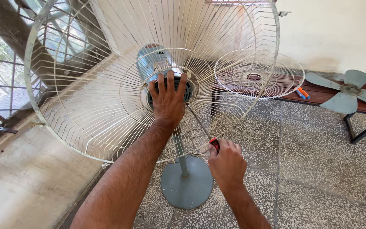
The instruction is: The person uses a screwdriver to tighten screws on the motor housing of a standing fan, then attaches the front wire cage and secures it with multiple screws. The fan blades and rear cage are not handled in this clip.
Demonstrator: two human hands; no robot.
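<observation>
Left hand (pixel 168 98) lay flat on the fan motor (pixel 155 63) inside the wire guard (pixel 85 123), fingers spread; right hand (pixel 227 163) gripped a screwdriver (pixel 202 125) angled at the hub.

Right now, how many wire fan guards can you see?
2. The big guard is on the pedestal fan, with the left hand pressed at its centre. The smaller guard lies flat on the wooden bench behind.

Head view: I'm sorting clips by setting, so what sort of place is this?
Probably a home balcony or veranda used for a repair. A speckled terrazzo floor, a barred window with greenery outside, and a wooden bench holding a loose fan blade beside the pedestal fan suggest it.
</observation>
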